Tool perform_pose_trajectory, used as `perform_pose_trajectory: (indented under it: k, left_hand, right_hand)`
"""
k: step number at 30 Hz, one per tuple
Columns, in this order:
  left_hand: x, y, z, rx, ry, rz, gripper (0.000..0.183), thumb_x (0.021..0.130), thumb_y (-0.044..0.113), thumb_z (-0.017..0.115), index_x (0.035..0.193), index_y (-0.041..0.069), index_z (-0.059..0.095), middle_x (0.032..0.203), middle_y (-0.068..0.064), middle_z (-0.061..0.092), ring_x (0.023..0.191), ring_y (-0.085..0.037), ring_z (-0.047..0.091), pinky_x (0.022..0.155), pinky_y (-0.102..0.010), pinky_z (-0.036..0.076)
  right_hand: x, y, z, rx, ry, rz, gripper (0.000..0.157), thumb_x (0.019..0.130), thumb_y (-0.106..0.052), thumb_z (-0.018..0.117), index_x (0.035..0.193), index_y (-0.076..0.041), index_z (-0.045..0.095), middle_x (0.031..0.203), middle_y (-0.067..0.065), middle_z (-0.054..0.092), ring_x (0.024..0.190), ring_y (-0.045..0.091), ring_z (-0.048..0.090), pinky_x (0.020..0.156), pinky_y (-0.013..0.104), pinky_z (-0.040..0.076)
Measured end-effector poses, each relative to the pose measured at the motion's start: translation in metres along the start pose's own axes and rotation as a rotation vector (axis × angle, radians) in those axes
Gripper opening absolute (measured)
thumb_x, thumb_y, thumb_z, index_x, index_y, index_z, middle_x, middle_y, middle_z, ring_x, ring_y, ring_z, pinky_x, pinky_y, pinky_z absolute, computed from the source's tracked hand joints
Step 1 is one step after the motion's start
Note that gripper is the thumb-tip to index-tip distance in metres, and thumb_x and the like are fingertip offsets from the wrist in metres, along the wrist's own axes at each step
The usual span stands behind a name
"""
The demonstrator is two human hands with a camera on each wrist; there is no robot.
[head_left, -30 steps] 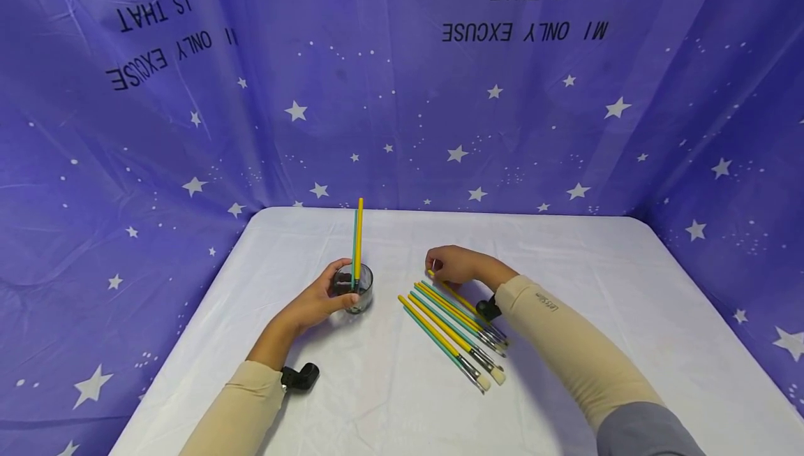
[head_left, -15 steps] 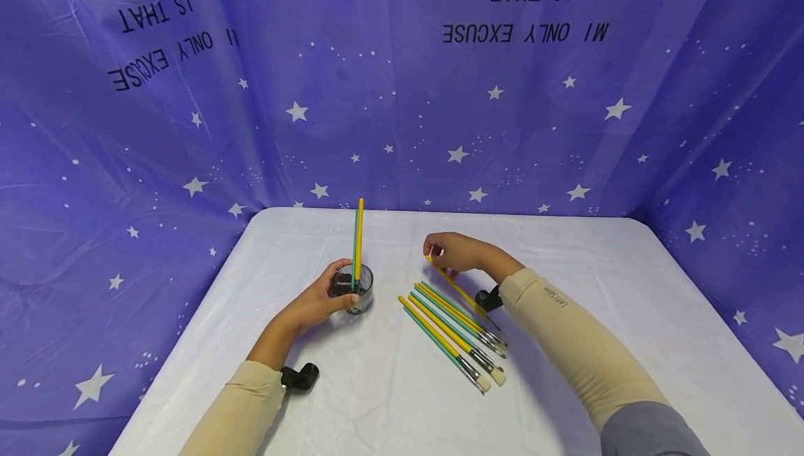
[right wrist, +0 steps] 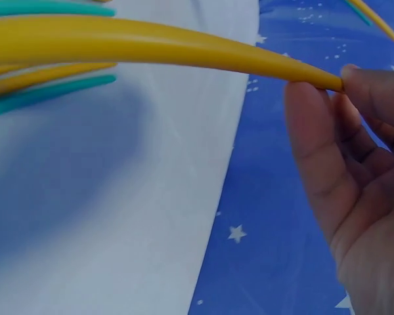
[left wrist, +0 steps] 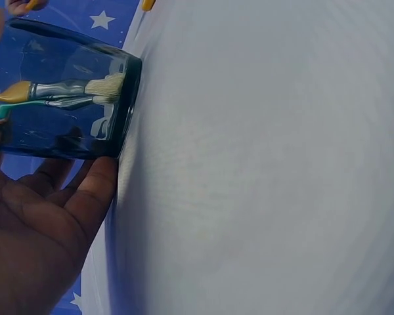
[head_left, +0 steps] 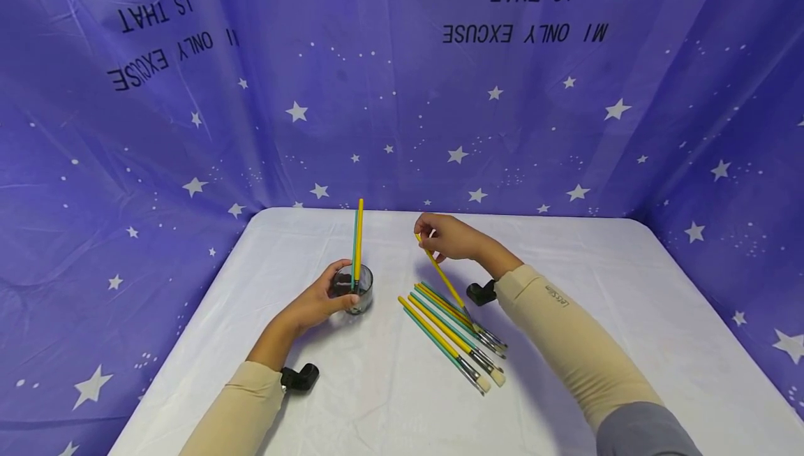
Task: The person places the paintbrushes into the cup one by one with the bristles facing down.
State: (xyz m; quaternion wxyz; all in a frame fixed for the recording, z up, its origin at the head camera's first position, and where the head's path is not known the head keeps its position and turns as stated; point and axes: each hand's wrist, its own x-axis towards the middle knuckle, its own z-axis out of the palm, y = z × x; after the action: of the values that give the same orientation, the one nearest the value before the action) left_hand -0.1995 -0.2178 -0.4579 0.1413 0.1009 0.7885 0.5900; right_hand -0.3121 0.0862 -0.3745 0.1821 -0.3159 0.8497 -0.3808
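My left hand (head_left: 320, 300) grips a clear glass (head_left: 363, 297) from its left side, thumb in front and fingers behind. Inside it stand a yellow brush (head_left: 359, 239) and a thinner green brush (left wrist: 69, 102), bristles down at the glass bottom. Thumb and fingertips of my right hand (head_left: 449, 236) pinch the handle end of a yellow paintbrush (head_left: 440, 269). That brush slants down to the right, its bristle end overlapping the brushes on the table in the head view. Seen from the right wrist, its handle (right wrist: 151, 41) runs across the top, with the fingers at its tip.
Several yellow and green paintbrushes (head_left: 433, 327) lie side by side on the white table (head_left: 352, 400), bristles toward the lower right. A purple star-printed cloth (head_left: 414, 114) hangs behind and at both sides. A black wrist camera (head_left: 300, 377) sits on the left wrist.
My right hand has risen and moved away toward the table's far edge, lifting the handle of the yellow paintbrush off the row. The left hand and glass have stayed still.
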Motion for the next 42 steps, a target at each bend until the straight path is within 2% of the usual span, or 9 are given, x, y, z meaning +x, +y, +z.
perform_pose_trajectory:
  k: [7, 15, 21, 27, 35, 42]
  left_hand:
    - [-0.001, 0.001, -0.001, 0.001, -0.003, 0.000, 0.078, 0.091, 0.021, 0.074, 0.152, 0.021, 0.025, 0.136, -0.021, 0.052, 0.128, -0.035, 0.048, 0.102, -0.047, 0.036]
    - [-0.001, 0.001, -0.001, -0.002, -0.004, -0.006, 0.078, 0.092, 0.020, 0.074, 0.152, 0.021, 0.024, 0.136, -0.021, 0.052, 0.129, -0.035, 0.047, 0.103, -0.047, 0.035]
    - [-0.001, 0.001, -0.001, 0.003, 0.000, 0.001, 0.078, 0.091, 0.020, 0.074, 0.152, 0.021, 0.025, 0.136, -0.020, 0.052, 0.129, -0.035, 0.047, 0.103, -0.048, 0.035]
    - [0.000, 0.000, -0.001, 0.003, -0.002, 0.009, 0.078, 0.091, 0.020, 0.074, 0.152, 0.020, 0.025, 0.134, -0.021, 0.053, 0.127, -0.035, 0.048, 0.102, -0.047, 0.035]
    - [0.001, -0.001, 0.000, 0.002, 0.004, -0.007, 0.079, 0.091, 0.020, 0.074, 0.152, 0.022, 0.024, 0.137, -0.021, 0.051, 0.130, -0.036, 0.046, 0.105, -0.049, 0.033]
    - [0.000, -0.002, -0.001, 0.015, 0.003, -0.007, 0.078, 0.092, 0.022, 0.074, 0.152, 0.021, 0.024, 0.139, -0.021, 0.050, 0.132, -0.037, 0.044, 0.108, -0.053, 0.030]
  right_hand:
    - [0.007, -0.014, -0.003, 0.079, 0.102, -0.035, 0.012, 0.101, -0.005, 0.056, 0.112, -0.005, 0.052, 0.102, 0.012, 0.056, 0.087, 0.023, 0.064, 0.066, 0.036, 0.057]
    - [0.019, -0.026, -0.003, 0.222, 0.297, -0.076, 0.013, 0.100, -0.004, 0.057, 0.112, -0.006, 0.052, 0.100, 0.012, 0.054, 0.085, 0.025, 0.063, 0.066, 0.037, 0.058]
    - [0.020, -0.037, -0.002, 0.311, 0.421, -0.103, 0.017, 0.099, -0.004, 0.057, 0.115, -0.004, 0.051, 0.100, 0.013, 0.052, 0.087, 0.027, 0.062, 0.066, 0.040, 0.057]
    - [0.021, -0.046, 0.001, 0.355, 0.466, -0.115, 0.018, 0.100, -0.005, 0.058, 0.116, -0.005, 0.050, 0.102, 0.012, 0.053, 0.089, 0.025, 0.063, 0.068, 0.037, 0.058]
    - [0.025, -0.062, 0.007, 0.477, 0.571, -0.225, 0.020, 0.099, -0.001, 0.057, 0.116, 0.000, 0.048, 0.098, 0.011, 0.051, 0.084, 0.024, 0.064, 0.069, 0.037, 0.058]
    - [0.027, -0.068, 0.017, 0.601, 0.607, -0.233, 0.019, 0.099, 0.002, 0.056, 0.115, -0.002, 0.047, 0.096, 0.009, 0.051, 0.082, 0.020, 0.062, 0.072, 0.041, 0.058]
